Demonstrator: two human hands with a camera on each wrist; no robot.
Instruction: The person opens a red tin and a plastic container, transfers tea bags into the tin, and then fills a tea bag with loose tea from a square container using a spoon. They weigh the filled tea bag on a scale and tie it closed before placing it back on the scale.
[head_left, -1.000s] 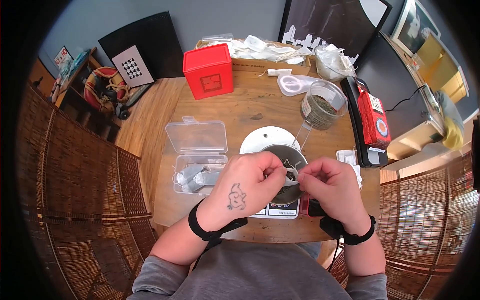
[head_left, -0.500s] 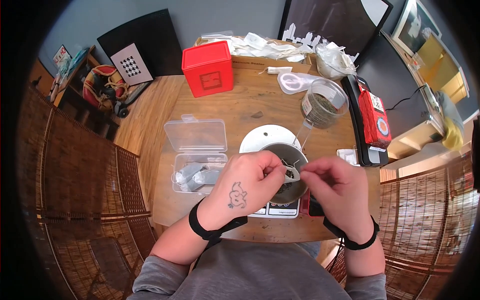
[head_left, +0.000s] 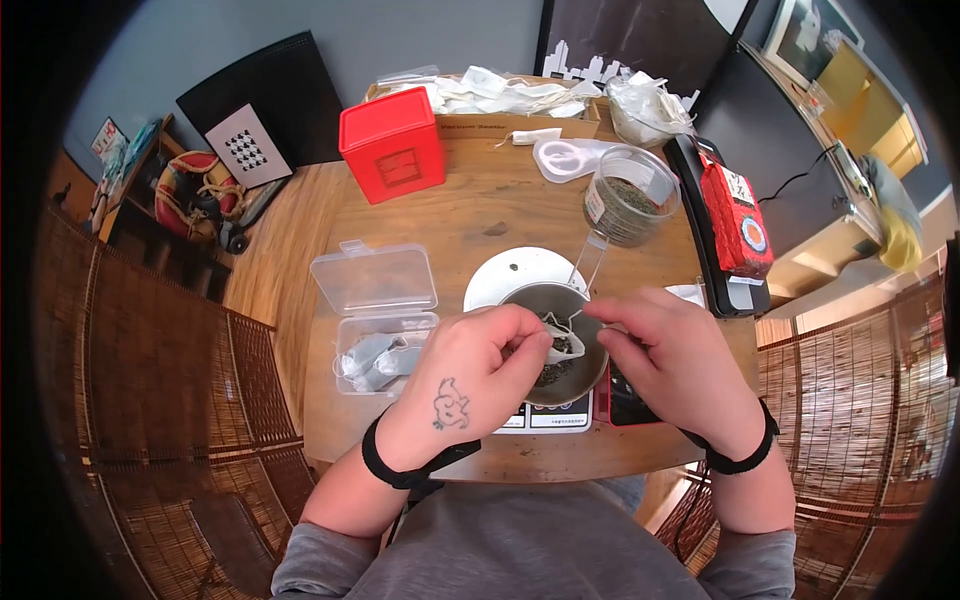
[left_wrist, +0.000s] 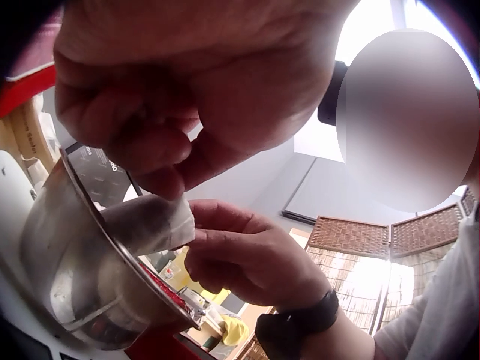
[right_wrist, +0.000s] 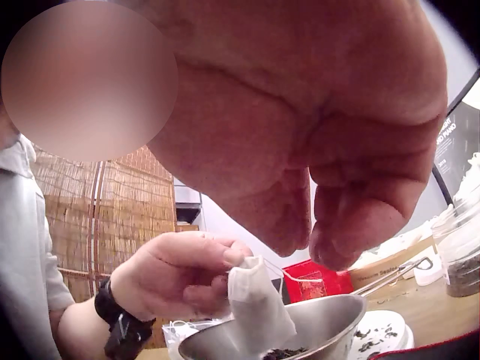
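Note:
My left hand (head_left: 465, 365) pinches the rim of a small white tea bag (head_left: 566, 346) between thumb and forefinger. The bag, upright with its mouth uppermost in the right wrist view, hangs over a metal bowl (right_wrist: 337, 315). Loose dark tea leaves (head_left: 552, 374) lie in the bowl. A white string (right_wrist: 300, 278) runs from the bag toward my right hand (head_left: 670, 350). That hand hovers at the bowl's right side, thumb and forefinger spread apart close to the bag. Under the bowl stands a white kitchen scale (head_left: 560, 420).
Filled tea bags (head_left: 375, 362) lie in an open clear plastic box (head_left: 375, 280) on the left. Farther back are a red tin (head_left: 392, 150), a carton (head_left: 480, 127) of white bags, and a clear jar (head_left: 630, 205) of leaves. A red packet (head_left: 737, 220) lies at the right.
My right thumb and forefinger have come off the bag's rim and spread, the hand shifting right. My left hand keeps its pinch. The head view has turned slightly.

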